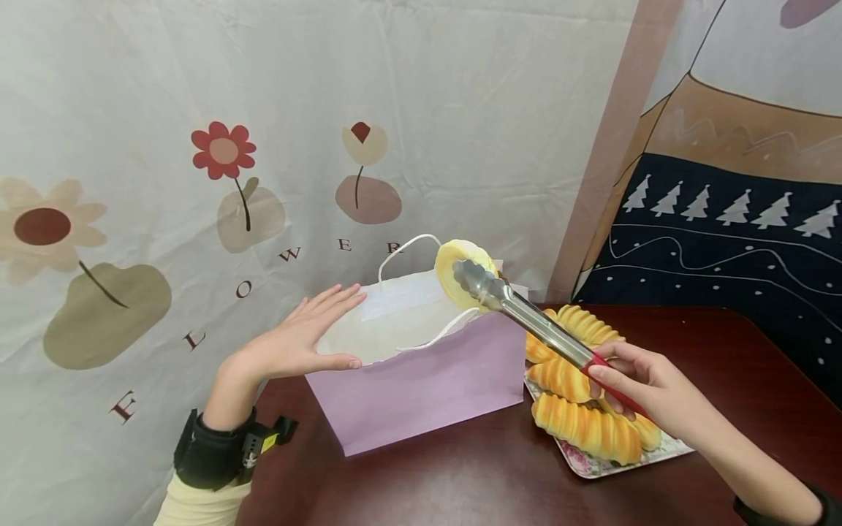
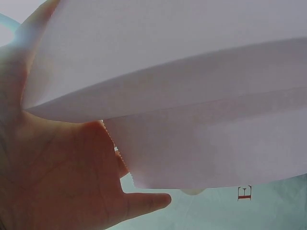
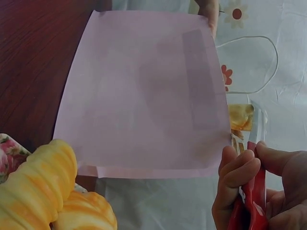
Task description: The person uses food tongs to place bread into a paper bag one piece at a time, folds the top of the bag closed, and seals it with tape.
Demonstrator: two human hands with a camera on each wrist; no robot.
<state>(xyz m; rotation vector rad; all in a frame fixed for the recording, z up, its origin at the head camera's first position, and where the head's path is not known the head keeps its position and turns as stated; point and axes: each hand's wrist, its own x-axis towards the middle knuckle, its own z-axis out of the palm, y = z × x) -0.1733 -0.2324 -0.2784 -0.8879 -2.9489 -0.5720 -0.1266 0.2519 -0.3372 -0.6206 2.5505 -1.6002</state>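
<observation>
A lilac paper bag [image 1: 421,387] with white rope handles stands on the table, its white inside showing at the open top. My left hand [image 1: 296,332] lies at the left end of the bag's mouth, fingers straight and thumb spread along the front rim. In the left wrist view, the palm [image 2: 57,167] is against the bag's side. My right hand [image 1: 647,383] grips metal tongs [image 1: 539,321] by their red handle. The tong tips pinch a round, pale yellow piece of bread [image 1: 454,274] over the right end of the bag's mouth.
Right of the bag, a flowered tray [image 1: 595,467] bears several ridged golden bread rolls [image 1: 585,427]. One roll [image 3: 38,187] is close to the camera in the right wrist view. A flower-printed cloth [image 1: 316,88] hangs behind the dark red-brown table [image 1: 447,482].
</observation>
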